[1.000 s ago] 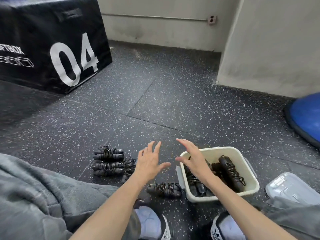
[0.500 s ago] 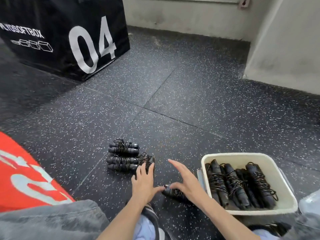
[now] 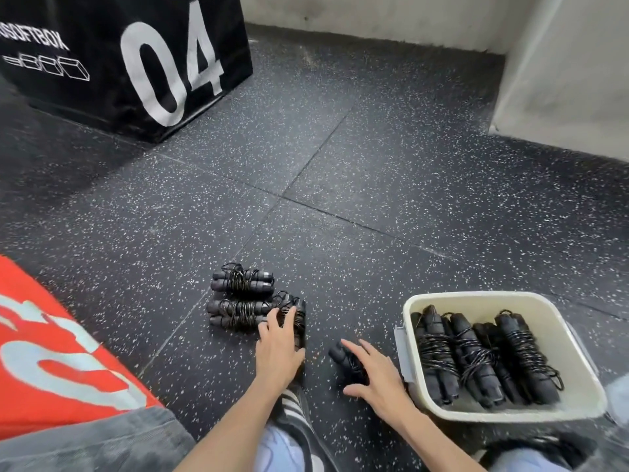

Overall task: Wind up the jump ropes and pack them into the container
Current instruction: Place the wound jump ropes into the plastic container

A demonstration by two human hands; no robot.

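Packing is partway through, judging by how things lie. The white container [image 3: 575,408] sits on the speckled rubber floor [image 3: 374,185] to the person's right and holds roughly four wound ropes [image 3: 476,359], laid side by side, handles together with cord wrapped round the middle. Exact count is hard to tell, since the bundles overlap.

Left to pack: four bundles on the floor, all wound already, so winding looks done as far as can be seen. Two lie stacked in a row to the left, the far bundle [image 3: 242,280] and the middle bundle [image 3: 238,311] touching or just beside each other. A third bundle [image 3: 295,310] lies angled against them, under the left hand [image 3: 278,349]. The fingers lie flat and slightly spread on top of it, touching, not curled round it. The fourth bundle [image 3: 347,361] lies alone, between the left hand and the container. The right hand [image 3: 377,379] rests over it, fingers straight and spread, thumb out to the side; no closed grip shows yet.

The ropes look black, with thick foam-like handles and thin glossy cord coiled tight. Loops stick out at the ends and could snag.

Also around: a black soft box [image 3: 129,63] marked 04 at far left, a red cloth [image 3: 51,362] at the near left, and a striped shoe [image 3: 292,408] below the left wrist.
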